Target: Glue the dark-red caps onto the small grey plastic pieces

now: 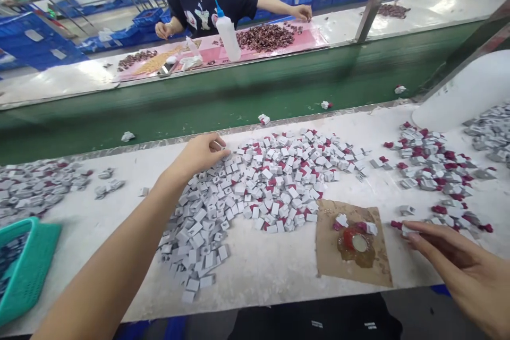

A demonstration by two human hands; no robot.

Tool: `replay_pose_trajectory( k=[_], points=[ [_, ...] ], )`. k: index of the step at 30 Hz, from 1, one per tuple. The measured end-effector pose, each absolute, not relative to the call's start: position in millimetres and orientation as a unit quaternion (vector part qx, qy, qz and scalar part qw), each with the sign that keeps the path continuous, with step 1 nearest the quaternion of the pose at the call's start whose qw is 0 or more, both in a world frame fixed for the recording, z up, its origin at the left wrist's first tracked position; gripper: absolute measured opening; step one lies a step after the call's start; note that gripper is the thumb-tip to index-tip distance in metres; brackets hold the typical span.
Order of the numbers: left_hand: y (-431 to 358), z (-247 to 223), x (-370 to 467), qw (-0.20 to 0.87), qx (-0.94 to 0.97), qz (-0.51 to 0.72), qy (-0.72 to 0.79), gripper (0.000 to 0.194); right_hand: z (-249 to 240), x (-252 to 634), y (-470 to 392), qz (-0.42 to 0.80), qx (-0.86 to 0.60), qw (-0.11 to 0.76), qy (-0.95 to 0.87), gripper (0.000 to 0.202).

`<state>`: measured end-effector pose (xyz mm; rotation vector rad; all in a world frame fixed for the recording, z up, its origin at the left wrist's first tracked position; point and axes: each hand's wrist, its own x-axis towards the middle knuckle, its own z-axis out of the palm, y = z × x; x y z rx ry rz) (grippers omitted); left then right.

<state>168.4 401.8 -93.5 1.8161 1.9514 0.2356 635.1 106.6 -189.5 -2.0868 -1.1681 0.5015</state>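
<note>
My left hand (201, 154) is over the upper left edge of a large pile of small pale-grey block pieces (274, 180), some with dark-red parts. Its fingers are loosely curled, the thumb apart from them, and nothing shows between them. At the right, my right hand (458, 260) pinches a small grey piece with a dark-red end (405, 229) between thumb and fingers. Just left of it lies a brown card (326, 263) with a wet amber-red puddle (350, 247) and two grey-and-red pieces (368, 228) on it.
Grey-and-red pieces (438, 170) spread at the right beside a white cylinder (466, 90). A green basket (34, 271) and another grey pile (35, 186) are at left. A green belt (191, 117) carries several pieces. Across it, a person (207, 0) works near a white bottle (228, 37).
</note>
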Motion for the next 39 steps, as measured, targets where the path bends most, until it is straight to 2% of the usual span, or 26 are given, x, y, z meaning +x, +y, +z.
replay_pose_trajectory(
  k=[3,6,10,13,17,21,26,29,31,34,36,39],
  points=[
    [394.2,-89.8,175.0,0.225,0.661,0.121,0.705,0.024,-191.9,626.7,106.0,0.242,-0.806,0.363,-0.400,0.062],
    [368.0,-78.3,179.9,0.222,0.662,0.169,0.695,0.031,-191.9,621.6,101.6,0.238,-0.802,0.352,-0.419,0.057],
    [293.1,-73.8,192.1,0.321,0.655,0.215,0.650,0.047,-185.8,616.6,92.5,0.206,-0.798,0.341,-0.452,0.047],
    [224.2,-96.4,210.5,0.382,0.647,0.257,0.608,0.039,-177.7,612.3,89.2,0.195,-0.781,0.363,-0.469,0.036],
    [155.8,-146.8,230.5,0.319,0.718,0.243,0.569,0.021,-170.8,609.5,90.5,0.217,-0.749,0.395,-0.485,0.031],
    [134.5,-179.0,234.7,0.275,0.758,0.222,0.548,0.018,-168.5,610.5,90.1,0.223,-0.753,0.394,-0.478,0.031],
    [139.1,-170.8,241.7,0.272,0.761,0.234,0.540,0.019,-168.4,611.2,87.8,0.241,-0.740,0.411,-0.474,0.030],
    [141.2,-158.3,253.8,0.330,0.710,0.242,0.573,0.022,-169.1,609.8,88.5,0.280,-0.734,0.454,-0.420,0.037],
    [141.8,-152.2,262.4,0.414,0.651,0.238,0.590,0.027,-167.2,607.0,90.5,0.326,-0.713,0.486,-0.386,0.038],
    [144.7,-147.4,275.0,0.541,0.543,0.264,0.585,0.039,-161.1,599.4,95.1,0.403,-0.659,0.525,-0.357,0.029],
    [149.1,-146.5,283.9,0.587,0.502,0.287,0.566,0.043,-157.2,592.4,97.8,0.439,-0.626,0.544,-0.345,0.022],
    [157.7,-147.9,298.6,0.625,0.482,0.319,0.525,0.037,-153.9,581.1,98.7,0.434,-0.617,0.553,-0.354,0.013]
  ],
)
